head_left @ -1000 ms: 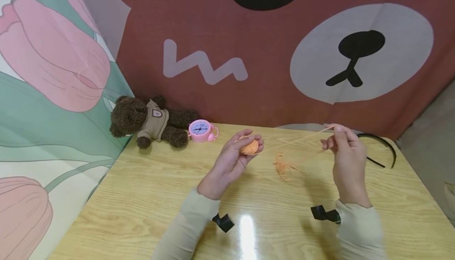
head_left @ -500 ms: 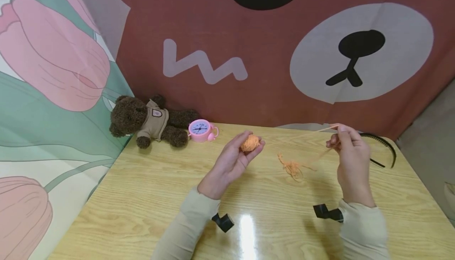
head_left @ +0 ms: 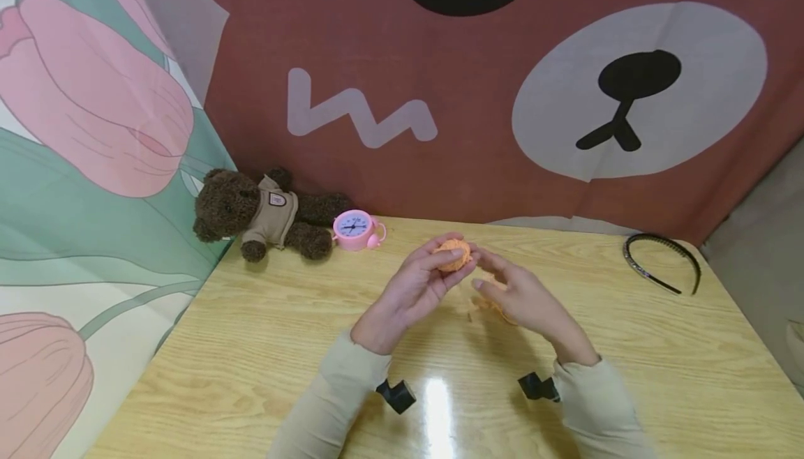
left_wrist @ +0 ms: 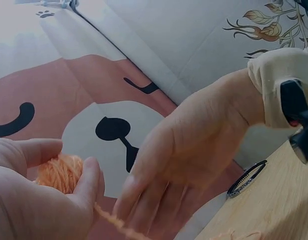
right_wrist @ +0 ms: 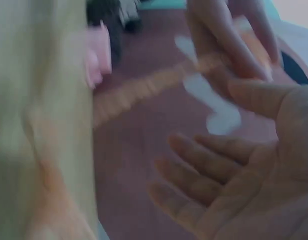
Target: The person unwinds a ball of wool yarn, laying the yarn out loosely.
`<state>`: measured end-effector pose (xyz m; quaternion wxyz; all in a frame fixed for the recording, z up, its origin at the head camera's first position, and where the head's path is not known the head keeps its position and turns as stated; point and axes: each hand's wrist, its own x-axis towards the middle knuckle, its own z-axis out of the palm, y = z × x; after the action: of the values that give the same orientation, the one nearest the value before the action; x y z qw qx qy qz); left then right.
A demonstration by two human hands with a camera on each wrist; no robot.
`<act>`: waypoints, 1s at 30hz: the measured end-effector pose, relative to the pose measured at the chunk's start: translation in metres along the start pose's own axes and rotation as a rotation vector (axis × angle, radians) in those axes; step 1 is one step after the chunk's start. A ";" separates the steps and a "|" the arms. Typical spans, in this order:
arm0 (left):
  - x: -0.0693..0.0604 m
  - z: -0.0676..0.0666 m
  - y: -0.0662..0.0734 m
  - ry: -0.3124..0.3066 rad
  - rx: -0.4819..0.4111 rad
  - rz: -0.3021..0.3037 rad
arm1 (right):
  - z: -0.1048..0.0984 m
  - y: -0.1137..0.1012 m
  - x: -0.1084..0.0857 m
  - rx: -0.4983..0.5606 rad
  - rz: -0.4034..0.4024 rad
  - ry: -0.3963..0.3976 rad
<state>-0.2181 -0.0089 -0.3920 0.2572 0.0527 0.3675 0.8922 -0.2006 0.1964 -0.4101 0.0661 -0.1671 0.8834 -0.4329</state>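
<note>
My left hand [head_left: 408,298] holds a small ball of orange yarn [head_left: 457,255] above the table, thumb laid over it. In the left wrist view, the yarn ball [left_wrist: 61,172] sits between thumb and fingers, and a yarn strand [left_wrist: 116,221] trails from it toward lower right. Close beside the ball is my right hand [head_left: 530,302]. The right wrist view shows this right hand [right_wrist: 243,185] with fingers extended and apart, nothing gripped in them. Loose orange yarn [head_left: 493,305] lies on the table, partly hidden behind the right hand.
A brown teddy bear [head_left: 273,218] in a beige shirt lies at the back left of the wooden table [head_left: 251,375]. Beside its legs is a pink alarm clock [head_left: 354,229]. A black headband [head_left: 667,241] lies at the back right.
My right hand has come left from near the headband to the yarn ball, and no longer pinches the strand. The left hand stays nearly in place; its thumb lies over the ball again.
</note>
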 end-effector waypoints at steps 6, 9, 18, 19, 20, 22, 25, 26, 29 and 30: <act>-0.002 -0.001 0.001 -0.011 0.017 0.002 | 0.017 -0.005 0.004 0.052 -0.046 -0.084; -0.002 -0.002 0.002 0.022 0.063 0.033 | 0.006 -0.006 -0.001 0.058 -0.013 0.004; 0.001 0.000 0.004 0.081 0.150 0.135 | -0.034 -0.009 -0.015 0.435 -0.047 0.688; 0.001 0.000 0.004 0.082 0.147 0.132 | -0.038 -0.009 -0.016 0.519 -0.078 0.759; 0.001 -0.001 0.004 0.087 0.142 0.130 | -0.041 -0.008 -0.016 0.596 -0.112 0.827; 0.001 -0.002 0.004 0.102 0.126 0.130 | -0.047 -0.006 -0.017 0.734 -0.175 0.941; 0.002 -0.004 0.004 0.123 0.105 0.137 | -0.056 0.000 -0.019 0.877 -0.220 1.060; 0.002 -0.004 0.004 0.125 0.101 0.137 | -0.059 0.001 -0.020 0.898 -0.220 1.086; 0.002 -0.005 0.004 0.119 0.086 0.131 | -0.064 0.006 -0.022 0.921 -0.171 1.110; 0.002 -0.005 0.004 0.114 0.081 0.127 | -0.065 0.007 -0.022 0.905 -0.130 1.098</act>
<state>-0.2226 -0.0137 -0.3927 0.1765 0.0353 0.4133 0.8926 -0.1985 0.2570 -0.3764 -0.3512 0.0662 0.5111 -0.7817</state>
